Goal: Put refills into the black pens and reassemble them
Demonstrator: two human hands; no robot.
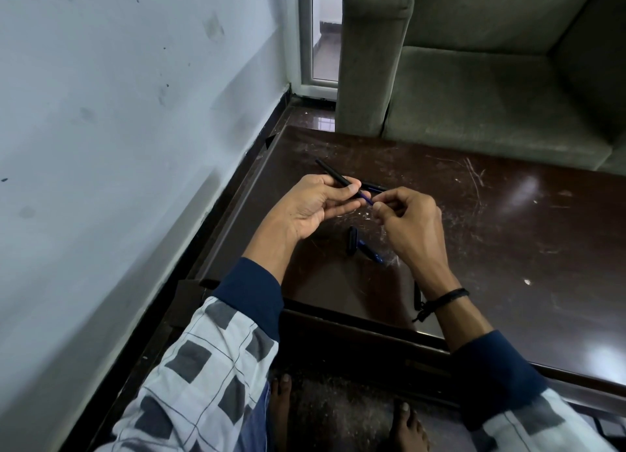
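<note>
Between both hands' grip (367, 199), apparently, refill (366, 198) enters pen (333, 174).

No legible text, label, brand, number or sign is showing anywhere. Pen parts on the dark wooden table (508, 214) are bearing no readable print at this resolution.

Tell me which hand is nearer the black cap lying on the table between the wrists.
Right. The right hand hovers just up and right of the black cap, its wrist passing beside it. The left hand holds the pen barrel farther up-left.
</note>
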